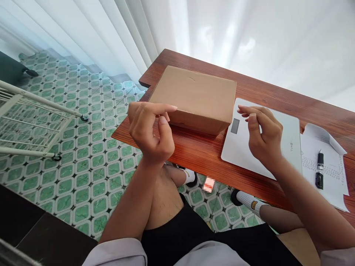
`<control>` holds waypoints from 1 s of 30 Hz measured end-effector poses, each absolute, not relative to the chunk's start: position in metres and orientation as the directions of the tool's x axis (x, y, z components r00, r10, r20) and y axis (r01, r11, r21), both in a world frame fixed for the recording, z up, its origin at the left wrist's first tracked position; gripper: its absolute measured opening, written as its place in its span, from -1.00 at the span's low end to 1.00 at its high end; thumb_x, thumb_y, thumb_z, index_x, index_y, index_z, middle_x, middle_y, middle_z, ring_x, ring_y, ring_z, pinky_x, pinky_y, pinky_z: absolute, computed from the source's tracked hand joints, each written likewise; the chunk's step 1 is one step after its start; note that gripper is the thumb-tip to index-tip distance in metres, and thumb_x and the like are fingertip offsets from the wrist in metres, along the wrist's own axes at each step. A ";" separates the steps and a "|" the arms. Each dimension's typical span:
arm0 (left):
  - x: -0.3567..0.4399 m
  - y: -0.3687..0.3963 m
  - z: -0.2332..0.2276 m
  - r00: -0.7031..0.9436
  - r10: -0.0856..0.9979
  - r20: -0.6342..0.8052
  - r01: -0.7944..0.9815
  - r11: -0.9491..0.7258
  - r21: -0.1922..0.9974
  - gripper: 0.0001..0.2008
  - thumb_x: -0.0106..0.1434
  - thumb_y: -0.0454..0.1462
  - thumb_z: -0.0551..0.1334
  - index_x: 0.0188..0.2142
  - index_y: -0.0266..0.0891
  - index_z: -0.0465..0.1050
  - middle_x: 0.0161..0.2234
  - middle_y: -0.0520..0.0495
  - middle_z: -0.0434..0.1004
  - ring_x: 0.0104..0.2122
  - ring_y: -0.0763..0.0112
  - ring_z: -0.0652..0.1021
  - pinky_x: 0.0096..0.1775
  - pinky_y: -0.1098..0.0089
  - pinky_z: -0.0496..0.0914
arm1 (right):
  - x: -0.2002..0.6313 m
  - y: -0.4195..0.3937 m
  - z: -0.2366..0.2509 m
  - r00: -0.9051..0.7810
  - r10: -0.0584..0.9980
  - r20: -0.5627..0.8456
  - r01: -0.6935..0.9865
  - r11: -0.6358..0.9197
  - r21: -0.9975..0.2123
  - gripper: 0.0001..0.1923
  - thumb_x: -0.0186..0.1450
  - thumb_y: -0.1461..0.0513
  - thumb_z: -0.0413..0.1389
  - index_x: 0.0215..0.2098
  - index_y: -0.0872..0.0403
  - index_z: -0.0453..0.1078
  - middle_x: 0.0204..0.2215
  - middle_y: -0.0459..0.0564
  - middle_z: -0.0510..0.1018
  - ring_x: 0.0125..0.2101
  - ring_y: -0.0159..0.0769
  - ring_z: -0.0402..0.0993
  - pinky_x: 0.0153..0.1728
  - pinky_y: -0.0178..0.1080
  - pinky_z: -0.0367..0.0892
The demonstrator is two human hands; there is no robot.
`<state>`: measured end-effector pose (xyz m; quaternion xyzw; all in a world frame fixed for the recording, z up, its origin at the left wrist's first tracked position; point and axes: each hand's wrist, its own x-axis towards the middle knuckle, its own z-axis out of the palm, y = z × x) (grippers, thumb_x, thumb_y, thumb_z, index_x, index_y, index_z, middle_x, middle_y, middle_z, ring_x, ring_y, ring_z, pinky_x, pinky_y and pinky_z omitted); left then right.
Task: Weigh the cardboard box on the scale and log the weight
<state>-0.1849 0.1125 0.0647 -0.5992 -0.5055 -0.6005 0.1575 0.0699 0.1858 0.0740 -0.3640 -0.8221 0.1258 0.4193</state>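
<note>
Green patterned floor tiles, sheer white curtain behind, reddish wood-grain tabletop (199,155). Plain brown cardboard box (194,96), closed, rectangular, lies flat on it, its right corner touching a smooth white scale (288,142). Left hand (151,129) raised just in front of box, fingers loosely curled, holding nothing. Right hand (262,135) hovers over scale, fingers half bent, empty. Printed paper sheet (330,173) at right with black pen (320,170) on it.

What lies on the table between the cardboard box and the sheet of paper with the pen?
In the head view, the white scale lies between cardboard box and paper; the right hand hovers above it.
</note>
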 end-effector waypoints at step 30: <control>-0.244 0.140 0.010 -0.474 0.790 0.388 0.225 -0.318 0.921 -0.42 0.42 0.16 0.13 0.35 0.16 0.18 0.42 0.11 0.13 0.47 0.15 0.06 0.46 0.04 0.07 | 0.027 0.189 0.044 -0.316 0.928 0.195 0.487 0.335 -0.806 -0.04 0.39 -0.35 -0.28 0.53 -0.02 -0.24 0.52 -0.01 -0.18 0.51 -0.17 -0.27 0.49 0.12 -0.22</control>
